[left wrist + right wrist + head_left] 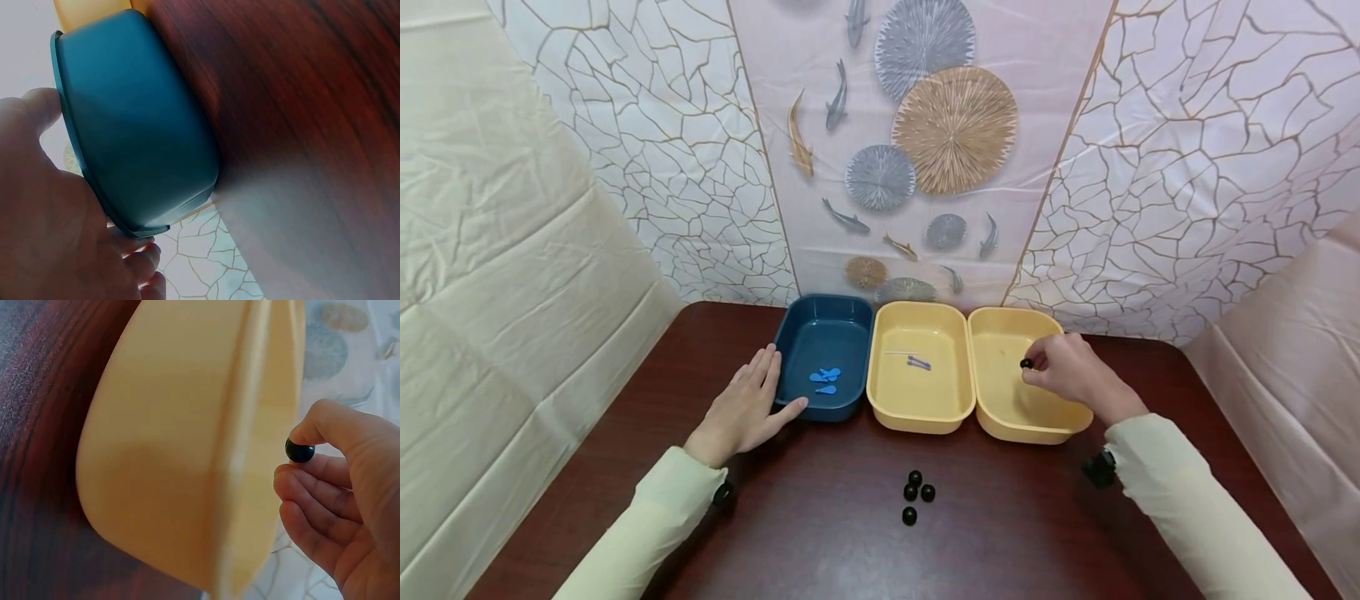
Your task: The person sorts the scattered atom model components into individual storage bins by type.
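My right hand (1070,369) pinches a small black ball (300,450) between thumb and fingers, over the right yellow tray (1033,433). At the dark blue tray (825,412), my left hand (747,406) rests on the near left corner of the rim, fingers straight. Several bright blue teardrop-shaped pieces (826,389) lie in that blue tray. More black balls (928,493) sit in a loose cluster on the table, in front of the middle yellow tray (922,423).
Inside the middle tray are small purple pieces (919,362) and a thin pale stick (901,352). The three trays stand side by side along the back of the dark red-brown table (820,517). Patterned cloth (677,142) hangs close behind them.
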Tool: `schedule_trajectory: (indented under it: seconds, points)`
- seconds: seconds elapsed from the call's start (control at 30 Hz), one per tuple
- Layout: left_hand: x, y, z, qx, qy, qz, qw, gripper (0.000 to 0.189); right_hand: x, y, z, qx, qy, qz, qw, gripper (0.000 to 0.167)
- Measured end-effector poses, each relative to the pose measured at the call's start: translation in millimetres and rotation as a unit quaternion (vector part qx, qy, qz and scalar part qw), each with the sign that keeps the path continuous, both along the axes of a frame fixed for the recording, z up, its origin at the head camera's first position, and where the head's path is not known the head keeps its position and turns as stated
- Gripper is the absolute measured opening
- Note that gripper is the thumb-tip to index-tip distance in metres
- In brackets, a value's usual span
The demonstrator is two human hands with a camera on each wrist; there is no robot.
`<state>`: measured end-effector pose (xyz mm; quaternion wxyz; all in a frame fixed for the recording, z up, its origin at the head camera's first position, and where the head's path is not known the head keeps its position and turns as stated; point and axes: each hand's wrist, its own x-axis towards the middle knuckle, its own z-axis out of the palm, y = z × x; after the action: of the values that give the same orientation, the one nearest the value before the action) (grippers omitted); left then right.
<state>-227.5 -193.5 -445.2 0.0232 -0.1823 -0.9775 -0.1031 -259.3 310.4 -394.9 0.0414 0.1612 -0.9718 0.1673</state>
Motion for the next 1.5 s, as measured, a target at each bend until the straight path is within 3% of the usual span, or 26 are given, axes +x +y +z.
schedule_trajectory:
  seconds: [0.27,0.5,0.63,0.8,1.13,1.37,1.5]
  points:
    - [0.7,0.2,-2.3,0.002,-0.006,0.004,1.0,0.096,-15.4,2,-29.0,0.004,-0.005,0.001,1.0,0.011]
    - [2.4,0.3,-2.3,0.003,-0.007,0.003,1.0,0.096,-19.1,4,-35.6,0.014,-0.013,-0.01,0.9998,0.018]
    - [2.1,0.4,-3.0,0.003,-0.008,0.003,1.0,0.096,-14.1,6,-26.6,0.003,-0.012,-0.023,0.9997,0.029]
    - [2.3,0.6,-0.6,0.003,0.0,0.0,1.0,0.095,-3.1,9,-6.8,0.003,0.0,-0.017,0.9999,0.028]
    - [0.4,0.1,-0.1,-0.001,0.001,-0.003,1.0,0.096,22.5,10,21.8,0.01,0.028,0.025,0.9993,0.019]
    - [-0.1,-0.5,0.2,-0.002,0.002,-0.003,1.0,0.096,42.9,-2,39.3,0.017,0.024,0.045,0.9985,0.021]
    - [-0.2,-0.5,0.5,-0.002,0.002,-0.003,1.0,0.096,54.4,-13,46.4,0.02,0.037,0.078,0.9961,0.021]
